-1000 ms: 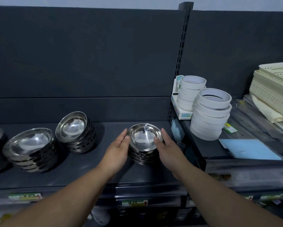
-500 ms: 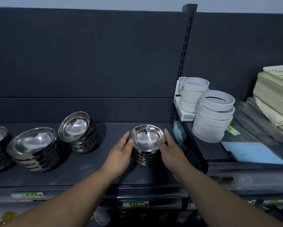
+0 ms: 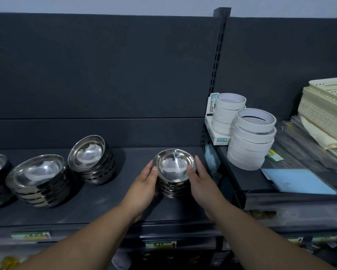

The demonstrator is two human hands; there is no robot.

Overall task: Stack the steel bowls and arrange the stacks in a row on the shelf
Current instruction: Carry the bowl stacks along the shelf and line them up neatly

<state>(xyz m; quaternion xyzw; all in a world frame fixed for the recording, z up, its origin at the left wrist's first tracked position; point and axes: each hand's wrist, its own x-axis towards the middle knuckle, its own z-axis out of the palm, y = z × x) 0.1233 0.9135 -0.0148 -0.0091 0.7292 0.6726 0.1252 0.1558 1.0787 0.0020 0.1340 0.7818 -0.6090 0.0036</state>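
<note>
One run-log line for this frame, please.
left hand: grips bowl stack | right hand: grips bowl stack | bowl stack: upright on shelf

One wide-angle view comes from a camera worn on the person's head. It faces forward and slightly down, close to a dark shelf (image 3: 105, 207). Both forearms enter from the bottom edge. The left hand (image 3: 144, 184) and right hand (image 3: 204, 184) hold a stack of steel bowls (image 3: 174, 168) just below the frame's middle. The back panel (image 3: 105, 75) fills the upper half. Rolls of tape (image 3: 251, 139) sit at right, and straight lines bend near the edges.
</note>
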